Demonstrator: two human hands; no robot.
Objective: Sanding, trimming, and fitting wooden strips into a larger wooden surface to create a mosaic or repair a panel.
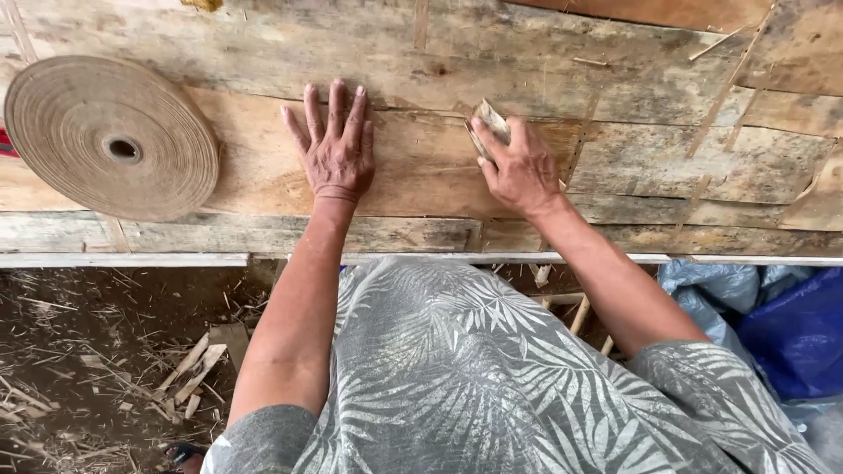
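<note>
My left hand [336, 147] lies flat, fingers spread, on a thin sheet of wood veneer [421, 171] spread over a rough plank table [263, 53]. To its right, my right hand [520, 168] is closed around a small pale wooden block [493, 120], whose end sticks out above the fingers and rests against the veneer. Both forearms reach forward from my grey leaf-patterned shirt.
A large flat roll of tan tape [111, 137] lies on the table at the left. Thin strips of veneer [729, 83] cross the planks at the right. Below the table edge are wood scraps on dirt [105, 369] and blue plastic bags [790, 329].
</note>
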